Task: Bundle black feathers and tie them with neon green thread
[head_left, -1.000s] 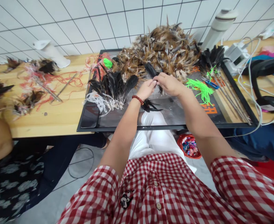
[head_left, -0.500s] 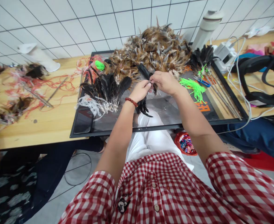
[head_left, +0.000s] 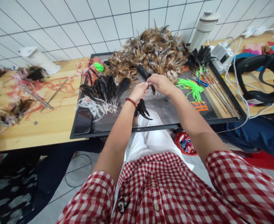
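- My left hand [head_left: 139, 91] and right hand [head_left: 160, 84] meet above the middle of the black tray [head_left: 85, 132]. The fingers of both are pinched shut on a small bunch of black feathers [head_left: 142, 72], whose tips fan up and away from me.
- More dark feathers hang below my left wrist [head_left: 141, 109]; I cannot tell whether they belong to the same bunch.
- Finished, as I judge it: a row of black feather bundles [head_left: 104, 88] lying toward the tray's left side, quills toward the near edge.
- Left to do: the big heap of brown feathers [head_left: 151, 53] at the tray's far edge looks barely dented, so most of the work remains.
- Neon green cord [head_left: 190, 87] and thin sticks [head_left: 221, 93] lie toward the tray's right edge.
- The tray rests on the wooden surface [head_left: 46, 127].
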